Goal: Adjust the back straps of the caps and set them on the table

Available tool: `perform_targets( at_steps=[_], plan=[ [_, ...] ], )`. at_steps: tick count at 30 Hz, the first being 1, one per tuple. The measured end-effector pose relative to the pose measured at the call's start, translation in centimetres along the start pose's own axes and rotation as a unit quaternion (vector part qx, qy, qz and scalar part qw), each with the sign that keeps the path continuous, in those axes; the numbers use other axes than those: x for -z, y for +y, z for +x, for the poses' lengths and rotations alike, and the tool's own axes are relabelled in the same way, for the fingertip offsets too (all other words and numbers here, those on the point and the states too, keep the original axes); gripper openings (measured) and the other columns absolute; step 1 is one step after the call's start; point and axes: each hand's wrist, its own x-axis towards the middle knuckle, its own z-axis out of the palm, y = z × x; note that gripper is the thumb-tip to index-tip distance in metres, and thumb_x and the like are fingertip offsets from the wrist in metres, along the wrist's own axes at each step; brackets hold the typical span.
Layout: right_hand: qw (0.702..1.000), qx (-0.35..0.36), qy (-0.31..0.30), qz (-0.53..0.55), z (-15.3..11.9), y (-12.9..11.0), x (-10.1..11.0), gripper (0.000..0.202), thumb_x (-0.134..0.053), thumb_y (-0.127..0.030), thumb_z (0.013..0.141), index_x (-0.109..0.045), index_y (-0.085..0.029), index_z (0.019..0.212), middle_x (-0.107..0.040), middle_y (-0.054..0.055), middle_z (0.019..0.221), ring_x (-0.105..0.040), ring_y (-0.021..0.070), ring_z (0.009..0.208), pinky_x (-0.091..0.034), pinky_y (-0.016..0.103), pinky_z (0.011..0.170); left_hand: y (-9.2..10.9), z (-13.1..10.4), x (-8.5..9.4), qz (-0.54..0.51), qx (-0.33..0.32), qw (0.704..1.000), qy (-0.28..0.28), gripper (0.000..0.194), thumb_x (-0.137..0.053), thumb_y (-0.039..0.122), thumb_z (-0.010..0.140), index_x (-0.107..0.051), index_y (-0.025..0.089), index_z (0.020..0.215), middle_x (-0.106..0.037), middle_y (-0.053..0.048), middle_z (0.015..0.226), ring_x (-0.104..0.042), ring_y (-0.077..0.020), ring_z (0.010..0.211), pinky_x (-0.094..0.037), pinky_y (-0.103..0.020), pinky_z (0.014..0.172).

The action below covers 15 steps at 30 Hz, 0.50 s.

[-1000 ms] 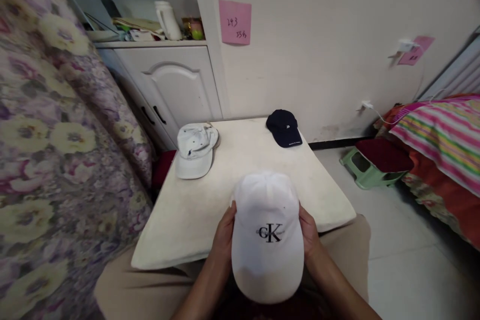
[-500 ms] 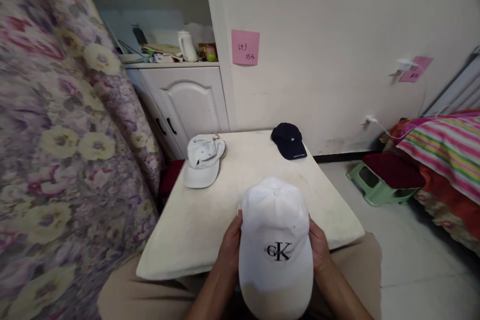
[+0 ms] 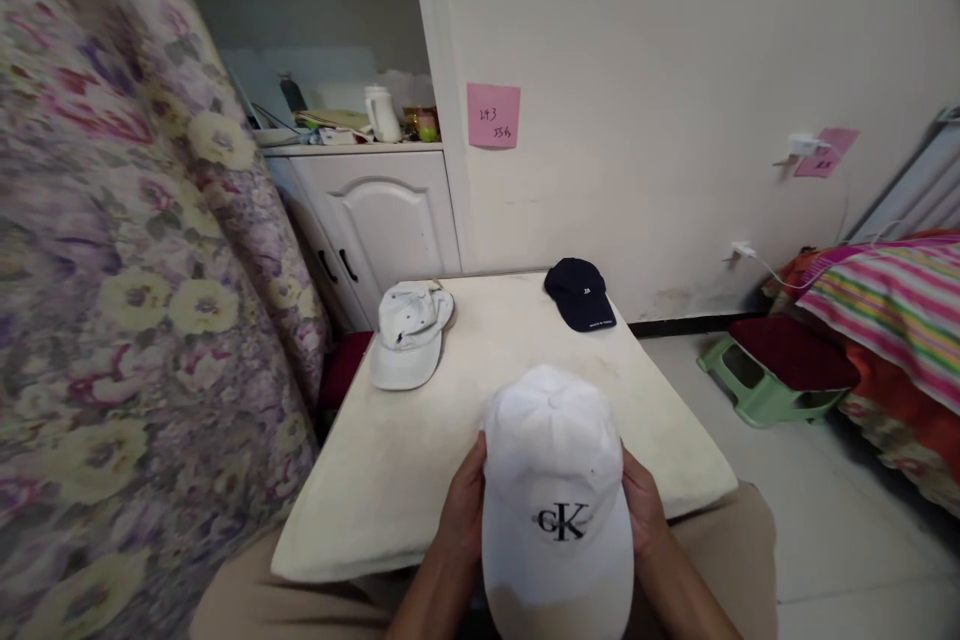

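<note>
A white cap (image 3: 556, 460) with a black "CK" logo is held above the front edge of the table (image 3: 390, 480), its brim toward me. My left hand (image 3: 463, 500) grips its left side and my right hand (image 3: 643, 502) its right side; the fingertips of both are hidden by the cap. A pale grey cap (image 3: 409, 332) lies at the table's back left, with part of something darker-edged showing behind it. At the back right rests a navy cap (image 3: 581, 294) with small white lettering.
Floral curtain (image 3: 150, 320) hangs at the left. Behind the table are a white cabinet (image 3: 390, 220) and a wall with a pink note (image 3: 493, 116). A green stool (image 3: 780, 390) with a dark red top stands right, beside a bed (image 3: 900, 310) with a striped cover.
The view has tilted slightly, so the surroundings sit a little lower in the picture. Both hands still hold the white cap in nearly the same place.
</note>
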Motion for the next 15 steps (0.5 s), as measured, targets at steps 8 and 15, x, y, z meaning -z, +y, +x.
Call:
perform_targets(
  at_steps=[8,15],
  plan=[
    [1.0,0.008,0.028,0.0,-0.21,0.1,-0.57,0.035,-0.08,-0.043,0.07,-0.08,-0.016,0.093,-0.08,0.01,0.095,-0.074,0.032,0.088,-0.054,0.049,0.095,0.1,0.1,0.37,-0.012,0.007,1.0,0.007,0.041,-0.066,0.046,0.087,-0.074,0.015,0.114,-0.08,-0.012,0.101,-0.071,-0.0351,0.105,-0.051,-0.046,0.097],
    [1.0,0.003,0.024,0.001,-0.07,0.06,-0.64,0.032,-0.078,-0.039,0.072,-0.079,-0.016,0.096,-0.08,0.009,0.097,-0.073,0.0318,0.093,-0.053,0.048,0.095,0.15,0.27,0.59,-0.015,0.018,1.0,0.001,0.045,-0.064,0.048,0.088,-0.073,0.015,0.117,-0.08,-0.012,0.1,-0.072,-0.0355,0.102,-0.052,-0.046,0.095]
  ],
)
